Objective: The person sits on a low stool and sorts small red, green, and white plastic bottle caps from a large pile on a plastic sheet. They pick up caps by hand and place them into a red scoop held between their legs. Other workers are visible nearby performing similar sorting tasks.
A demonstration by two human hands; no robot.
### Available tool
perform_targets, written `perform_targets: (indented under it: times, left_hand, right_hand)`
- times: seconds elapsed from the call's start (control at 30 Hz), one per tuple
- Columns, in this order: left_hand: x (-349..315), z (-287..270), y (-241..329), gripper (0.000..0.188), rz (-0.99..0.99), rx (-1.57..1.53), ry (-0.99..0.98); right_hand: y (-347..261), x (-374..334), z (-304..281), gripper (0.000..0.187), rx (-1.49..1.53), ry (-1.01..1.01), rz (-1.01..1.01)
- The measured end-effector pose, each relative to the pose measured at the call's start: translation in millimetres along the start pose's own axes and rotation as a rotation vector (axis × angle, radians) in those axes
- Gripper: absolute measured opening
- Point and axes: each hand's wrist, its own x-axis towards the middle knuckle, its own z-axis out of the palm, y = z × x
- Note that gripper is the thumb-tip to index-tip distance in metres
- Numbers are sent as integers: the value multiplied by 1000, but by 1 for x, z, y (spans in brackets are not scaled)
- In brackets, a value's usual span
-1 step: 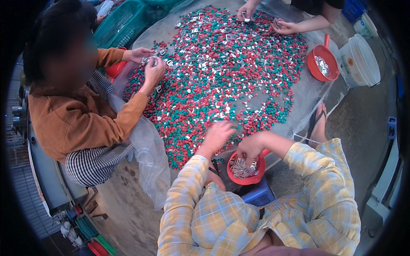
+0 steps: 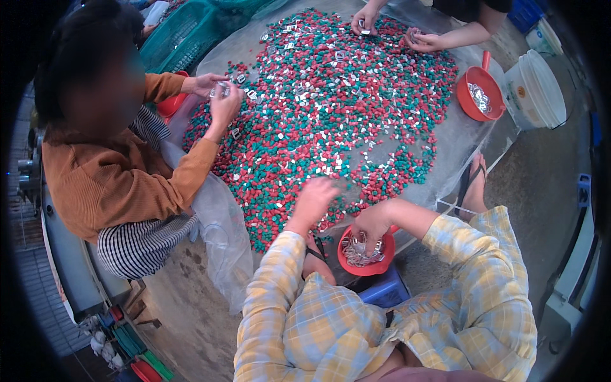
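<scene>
Just over the near edge of a spread of small red, green and white pieces (image 2: 331, 121) is my left hand (image 2: 316, 196). Its fingers are smeared by motion, so what they hold, if anything, does not show. My right hand (image 2: 373, 222) bends down into a red scoop (image 2: 368, 270), with fingers closed at some silver metal buckles (image 2: 361, 252). The scoop sits near my knees, its handle pointing to the upper right, above a blue plastic object (image 2: 387, 288). How many buckles my fingers grip is hidden.
A co-worker in a brown top (image 2: 114, 184) handles buckles at left. Another person's hands (image 2: 425, 42) work at the far side. A second red scoop (image 2: 478, 95) with buckles lies right, beside a white bucket (image 2: 536, 89). Green baskets (image 2: 178, 41) stand far left.
My left hand has shifted slightly left and down. My right hand stays at the red scoop, nearly unmoved. The left co-worker's hands have moved a little.
</scene>
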Motion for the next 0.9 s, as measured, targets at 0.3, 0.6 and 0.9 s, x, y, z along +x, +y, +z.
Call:
perform_targets:
  times: [0.3,0.6,0.9]
  left_hand:
    - [8,-56,-4,22,-459,283,300]
    - [24,2,51,19,20,-132,-4]
    - [-38,-41,13,23,19,-130,-150]
  right_hand:
    - [142,-36,-15,44,254,1118,877]
    - [95,25,-21,33,320,1312,350]
    - [140,-8,-6,33,340,1276,551]
